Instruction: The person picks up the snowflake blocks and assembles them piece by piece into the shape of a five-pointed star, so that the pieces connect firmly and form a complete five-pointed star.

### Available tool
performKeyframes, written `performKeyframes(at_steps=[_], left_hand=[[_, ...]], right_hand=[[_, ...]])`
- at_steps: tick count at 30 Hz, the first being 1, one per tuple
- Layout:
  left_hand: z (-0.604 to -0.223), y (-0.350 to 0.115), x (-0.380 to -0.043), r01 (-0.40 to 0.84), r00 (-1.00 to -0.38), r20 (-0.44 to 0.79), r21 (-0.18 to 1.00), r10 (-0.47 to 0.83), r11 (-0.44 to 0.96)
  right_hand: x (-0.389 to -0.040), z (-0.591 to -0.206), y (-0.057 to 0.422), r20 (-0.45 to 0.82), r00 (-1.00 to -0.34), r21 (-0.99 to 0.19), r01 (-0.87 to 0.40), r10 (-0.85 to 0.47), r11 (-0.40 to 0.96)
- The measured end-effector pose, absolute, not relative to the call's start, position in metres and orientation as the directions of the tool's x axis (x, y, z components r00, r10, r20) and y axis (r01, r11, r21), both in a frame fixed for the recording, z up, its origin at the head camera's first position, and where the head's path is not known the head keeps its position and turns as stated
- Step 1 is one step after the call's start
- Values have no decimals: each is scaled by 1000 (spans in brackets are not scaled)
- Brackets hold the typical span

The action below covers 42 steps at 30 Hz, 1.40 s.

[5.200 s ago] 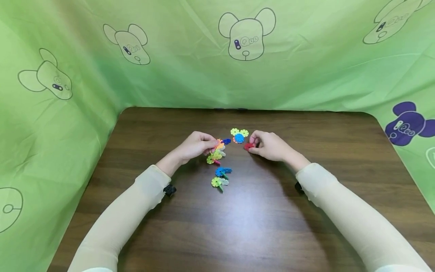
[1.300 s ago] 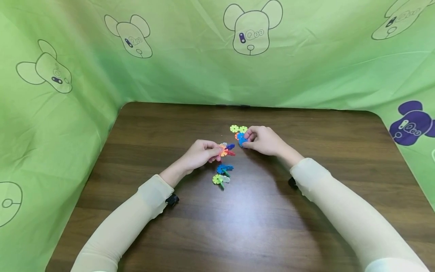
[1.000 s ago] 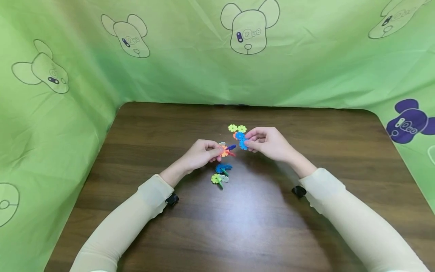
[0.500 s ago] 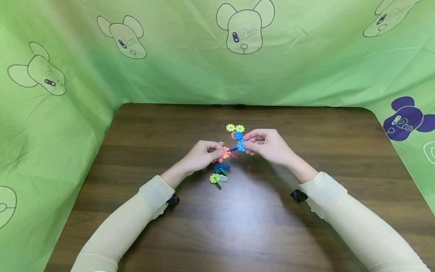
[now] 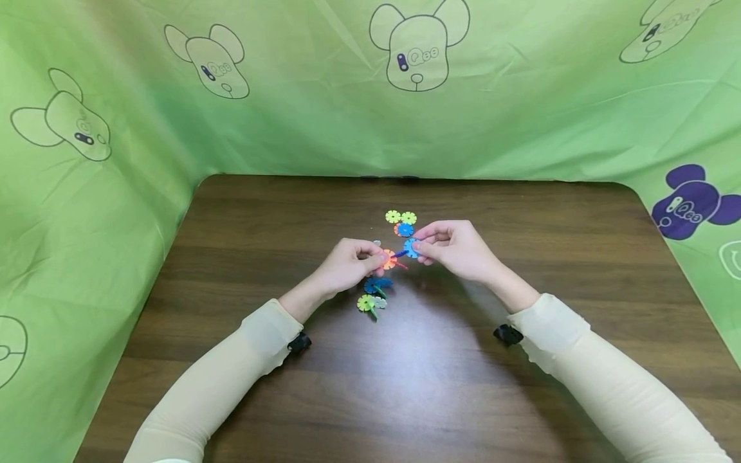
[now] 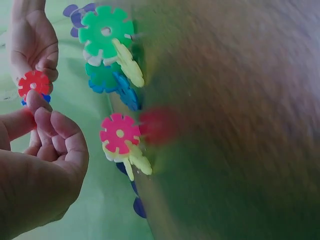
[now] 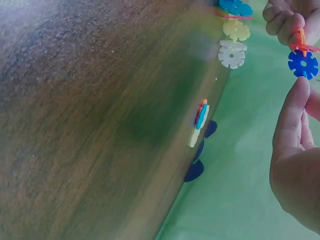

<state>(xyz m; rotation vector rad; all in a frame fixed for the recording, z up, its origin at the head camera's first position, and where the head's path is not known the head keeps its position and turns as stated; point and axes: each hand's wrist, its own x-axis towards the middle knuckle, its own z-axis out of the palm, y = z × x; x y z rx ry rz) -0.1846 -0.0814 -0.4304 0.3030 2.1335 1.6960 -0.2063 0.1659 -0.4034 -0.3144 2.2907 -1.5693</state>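
Moved nearer the left hand (image 5: 347, 265), a light-blue disc (image 5: 410, 248) is being pinched by the right hand (image 5: 462, 248).
An orange disc (image 5: 390, 260) is being pinched by the left, a dark-blue disc (image 7: 303, 65) between both.

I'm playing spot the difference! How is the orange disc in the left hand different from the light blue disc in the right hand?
The orange disc is orange; the light blue disc is blue. The left hand pinches the orange disc, the right hand the light blue disc. In the head view, the orange disc is lower than the light blue disc. Both are round and notched, like flowers.
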Motion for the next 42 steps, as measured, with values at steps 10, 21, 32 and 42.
performKeyframes(at_steps=[10, 21, 32, 42], left_hand=[[-433, -76, -182, -131, -909, -195, 973, 367, 192], [-434, -73, -181, -85, -921, -151, 978, 359, 192], [-432, -86, -188, -143, -884, -230, 962, 408, 232], [-433, -91, -189, -129, -864, -212, 970, 456, 206]], right_hand=[[-206, -409, 164, -175, -921, -944, 57, -348, 325], [-204, -415, 161, -166, -935, -963, 85, -312, 257], [-207, -408, 156, -163, -923, -960, 66, -348, 273], [-206, -409, 144, -191, -898, -958, 82, -396, 276]])
